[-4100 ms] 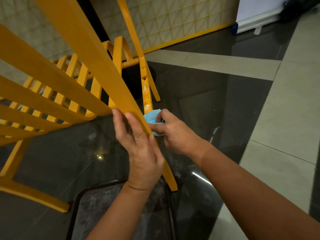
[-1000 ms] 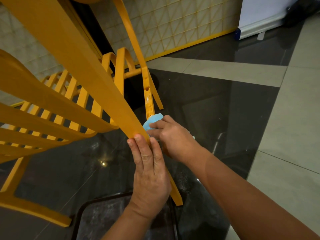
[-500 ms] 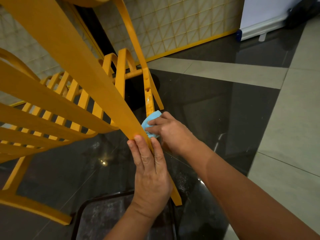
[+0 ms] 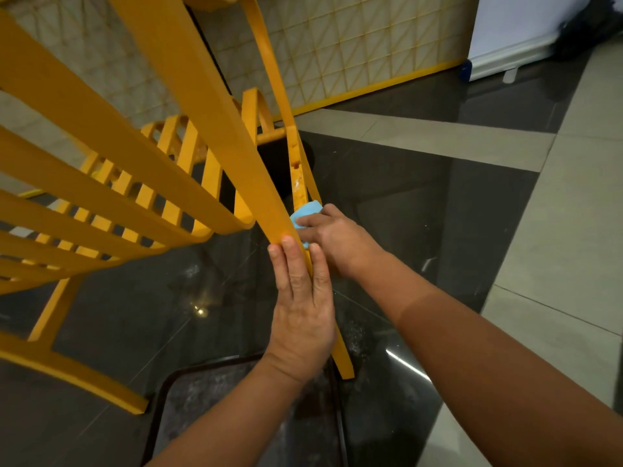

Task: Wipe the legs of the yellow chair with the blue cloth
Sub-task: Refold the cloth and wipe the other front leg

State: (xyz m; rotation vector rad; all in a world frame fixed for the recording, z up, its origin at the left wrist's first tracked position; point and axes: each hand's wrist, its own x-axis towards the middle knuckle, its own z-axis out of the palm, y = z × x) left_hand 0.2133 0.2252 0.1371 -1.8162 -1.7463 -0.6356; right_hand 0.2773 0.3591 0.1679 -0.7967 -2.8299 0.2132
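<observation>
The yellow chair is tipped toward me, its slatted seat at the left and its legs running down to the dark floor. My left hand grips the near leg from the left, fingers flat along it. My right hand holds the bunched blue cloth and presses it against the lower part of the farther leg, which shows pale stains just above the cloth. Most of the cloth is hidden behind the near leg and my fingers.
A dark tray-like frame lies on the floor below my left forearm, next to the near leg's foot. A tiled wall with a yellow skirting stands behind. A white banner base sits at the far right.
My right hand and the blue cloth have slid up the farther leg a little. My left hand keeps its grip on the near leg.
</observation>
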